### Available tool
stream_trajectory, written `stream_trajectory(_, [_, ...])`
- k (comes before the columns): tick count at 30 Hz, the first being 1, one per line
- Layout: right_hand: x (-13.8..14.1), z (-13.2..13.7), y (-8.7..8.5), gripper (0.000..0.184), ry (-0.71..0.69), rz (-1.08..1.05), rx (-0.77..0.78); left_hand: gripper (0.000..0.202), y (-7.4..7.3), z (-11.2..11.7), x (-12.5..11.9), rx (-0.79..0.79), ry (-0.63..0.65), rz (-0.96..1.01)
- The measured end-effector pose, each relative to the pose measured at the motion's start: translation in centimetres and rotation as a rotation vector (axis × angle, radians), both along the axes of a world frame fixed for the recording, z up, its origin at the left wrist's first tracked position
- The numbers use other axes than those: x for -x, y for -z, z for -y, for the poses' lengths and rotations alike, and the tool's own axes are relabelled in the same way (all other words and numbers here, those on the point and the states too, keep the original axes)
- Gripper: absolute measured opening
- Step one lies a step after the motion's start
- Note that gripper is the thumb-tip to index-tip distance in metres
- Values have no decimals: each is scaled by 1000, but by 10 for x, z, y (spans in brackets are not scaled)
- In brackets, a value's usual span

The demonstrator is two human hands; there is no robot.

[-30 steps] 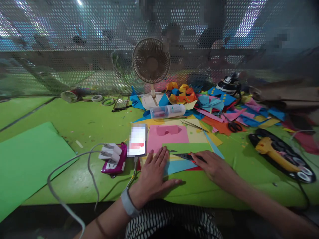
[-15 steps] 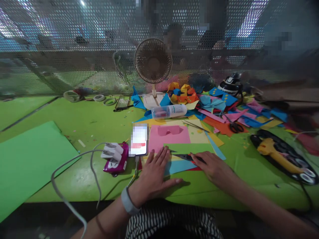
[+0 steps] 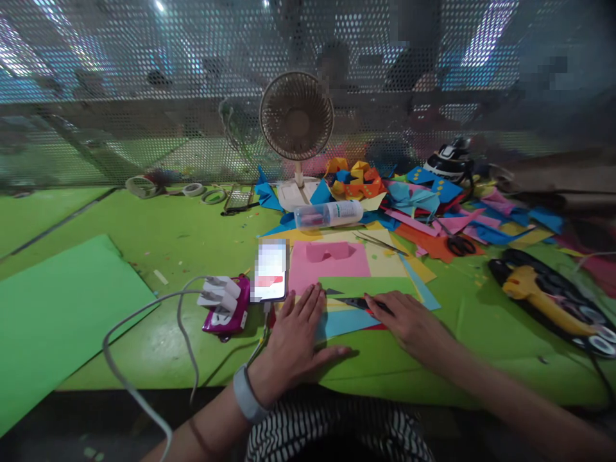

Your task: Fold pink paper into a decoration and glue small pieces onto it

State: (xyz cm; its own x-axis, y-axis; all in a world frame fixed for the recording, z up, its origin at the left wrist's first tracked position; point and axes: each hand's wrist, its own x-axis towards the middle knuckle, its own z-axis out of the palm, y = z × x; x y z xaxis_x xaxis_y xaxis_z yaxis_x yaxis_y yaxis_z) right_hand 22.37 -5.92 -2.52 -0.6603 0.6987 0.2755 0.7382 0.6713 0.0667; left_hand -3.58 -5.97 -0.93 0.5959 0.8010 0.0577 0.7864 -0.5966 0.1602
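My left hand (image 3: 297, 340) lies flat with fingers spread on a stack of coloured paper sheets (image 3: 346, 321) near the table's front edge. My right hand (image 3: 409, 324) rests on the same stack and its fingers press a dark pointed tool (image 3: 353, 301) against the green sheet (image 3: 366, 285). A pink sheet (image 3: 330, 264) with a folded pink piece on it lies just beyond the hands. A phone (image 3: 271, 269) lies left of the pink sheet.
A small fan (image 3: 296, 122) stands at the back, a clear bottle (image 3: 330, 214) lies before it. Scissors (image 3: 455, 242) and folded paper scraps fill the back right. A yellow glue gun (image 3: 543, 300) rests on a black tray. Chargers on a magenta box (image 3: 224, 307) with a cable sit left; a large green sheet (image 3: 58, 308) lies far left.
Both hands stay in place on the paper. Only the camera has shifted slightly.
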Motion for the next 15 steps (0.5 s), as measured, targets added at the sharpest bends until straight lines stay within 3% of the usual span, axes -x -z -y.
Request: stream_trajectory(15, [0,1,0,49,-23,12,-22,91,-1,1,0,9,4,13])
